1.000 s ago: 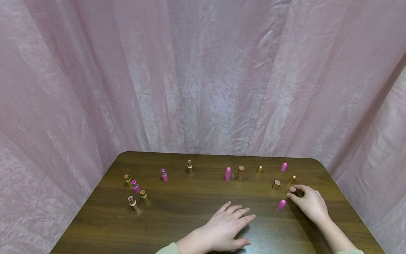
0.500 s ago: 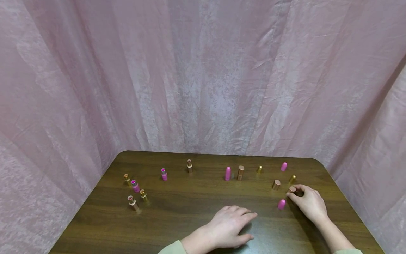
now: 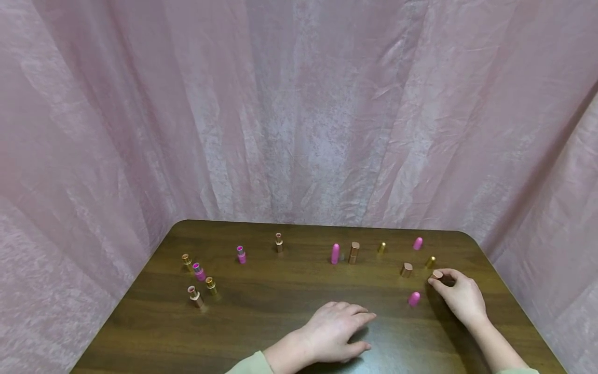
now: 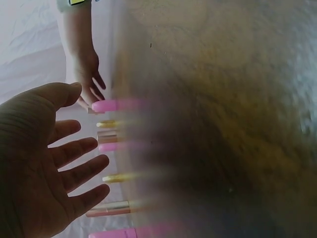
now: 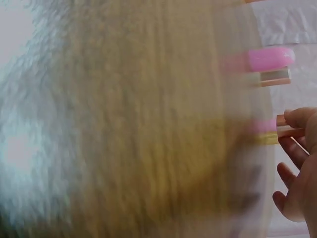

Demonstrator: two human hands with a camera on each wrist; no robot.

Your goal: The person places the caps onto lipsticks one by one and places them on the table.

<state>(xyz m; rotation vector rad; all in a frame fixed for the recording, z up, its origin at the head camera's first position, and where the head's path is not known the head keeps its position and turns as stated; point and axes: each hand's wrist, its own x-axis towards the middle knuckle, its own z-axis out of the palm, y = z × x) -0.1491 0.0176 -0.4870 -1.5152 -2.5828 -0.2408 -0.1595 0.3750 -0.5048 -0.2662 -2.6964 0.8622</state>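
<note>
At the right of the table my right hand [image 3: 461,297] pinches a rose-gold lipstick cap [image 3: 436,275] between thumb and fingers. The right wrist view also shows this copper-coloured cap [image 5: 283,127] in the fingertips. Around it stand a second rose-gold cap [image 3: 407,269], a gold cap [image 3: 431,262] and a pink cap [image 3: 413,298]. My left hand [image 3: 334,332] is spread palm down at the front middle of the table and holds nothing. In the left wrist view, its fingers are extended and apart.
Further back are a closed pink lipstick [image 3: 335,254], a closed rose-gold lipstick [image 3: 354,253], a gold cap [image 3: 382,248] and a pink cap [image 3: 418,243]. Several uncapped lipstick tubes, among them a rose-gold one [image 3: 195,296], stand at left on the wooden table [image 3: 261,301]. A curtain hangs behind.
My right hand has moved slightly right with the rose-gold cap, which appears a little higher in the head view. The left hand's fingers have drawn in slightly since a second ago.
</note>
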